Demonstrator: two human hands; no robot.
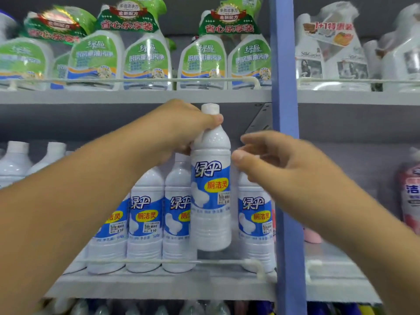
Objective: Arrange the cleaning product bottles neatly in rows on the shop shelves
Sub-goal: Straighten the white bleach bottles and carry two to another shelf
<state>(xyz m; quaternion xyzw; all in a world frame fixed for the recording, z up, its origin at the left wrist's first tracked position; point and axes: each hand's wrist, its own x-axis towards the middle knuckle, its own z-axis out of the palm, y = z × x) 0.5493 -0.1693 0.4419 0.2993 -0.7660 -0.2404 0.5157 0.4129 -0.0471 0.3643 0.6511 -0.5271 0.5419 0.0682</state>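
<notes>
**One bottle in the air, one gap in the front row**

Holding the white bottle (211,189) by its neck, your left hand (181,130) has its fingers curled just under the cap, and the base hangs above the middle shelf (159,287), over the space between two front-row bottles (178,223). Your right hand (270,160) hovers just beside the bottle's shoulder, fingers loosely bent and gripping nothing.

You look to be mid-placement. The next move likely calls for lowering the bottle straight into that gap, behind the wire rail (163,261), label facing out like its neighbours; the right hand could steady the body on the way down.

Your left forearm covers the row's left end, so how many bottles stand there is unclear. The back row shows only caps and shoulders. The shelf below is cut off and blurred.
</notes>
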